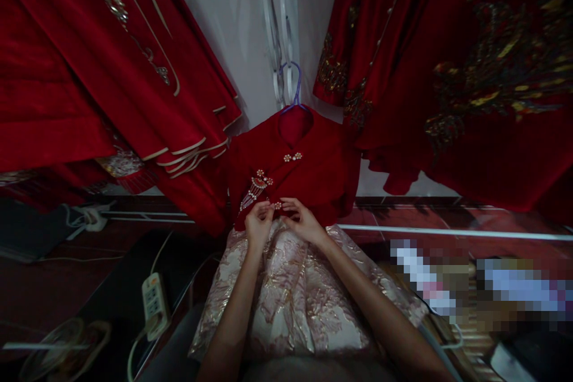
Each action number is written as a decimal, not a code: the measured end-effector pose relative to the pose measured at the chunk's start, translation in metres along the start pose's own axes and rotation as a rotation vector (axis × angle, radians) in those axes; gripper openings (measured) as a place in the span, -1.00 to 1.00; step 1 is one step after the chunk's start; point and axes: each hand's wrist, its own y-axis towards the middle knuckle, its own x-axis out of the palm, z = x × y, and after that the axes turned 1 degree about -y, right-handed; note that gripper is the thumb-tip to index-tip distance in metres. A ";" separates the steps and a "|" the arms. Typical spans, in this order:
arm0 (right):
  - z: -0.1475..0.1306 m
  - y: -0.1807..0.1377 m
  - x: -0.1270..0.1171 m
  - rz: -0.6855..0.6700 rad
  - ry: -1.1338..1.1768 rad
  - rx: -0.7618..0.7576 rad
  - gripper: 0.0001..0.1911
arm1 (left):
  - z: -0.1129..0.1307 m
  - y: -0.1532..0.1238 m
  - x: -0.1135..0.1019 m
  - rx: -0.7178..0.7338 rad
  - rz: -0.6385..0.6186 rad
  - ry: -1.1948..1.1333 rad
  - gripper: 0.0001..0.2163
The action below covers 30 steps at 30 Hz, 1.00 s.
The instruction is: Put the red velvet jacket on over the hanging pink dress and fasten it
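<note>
A small red jacket (313, 173) hangs from a purple hanger (296, 80) in front of me, above a pale pink and gold brocade skirt (290, 286). At its lower front edge, a beaded flower clasp (278, 206) shows between my hands. My left hand (259, 222) pinches at the left side of the clasp, thumb and fingers close together. From the other side, my right hand (301, 221) pinches at it with bent fingers. Another flower clasp (293, 157) sits below the collar. A tasselled beaded ornament (256, 186) decorates the left front. Fingers partly hide the lower clasp.
Red garments with pale piping (174, 101) hang at left, and red embroidered garments (403, 101) at right. A white rail (447, 231) runs low behind. A power strip (154, 304) lies on a dark surface at left, near a clear plastic container (58, 346).
</note>
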 end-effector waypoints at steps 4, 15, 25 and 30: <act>-0.003 0.000 -0.001 0.114 -0.133 -0.065 -0.53 | 0.018 0.000 0.002 0.002 -0.292 -0.076 -0.87; -0.030 -0.001 -0.011 0.246 -0.162 -0.084 -0.75 | 0.042 0.054 0.005 -0.119 -0.059 -0.379 -0.63; -0.028 -0.002 -0.009 0.157 -0.127 -0.086 -0.74 | 0.044 0.062 0.008 -0.378 -0.161 -0.582 -0.77; -0.030 -0.003 -0.008 0.138 -0.134 -0.084 -0.75 | 0.040 0.065 0.007 -0.286 -0.164 -0.545 -0.74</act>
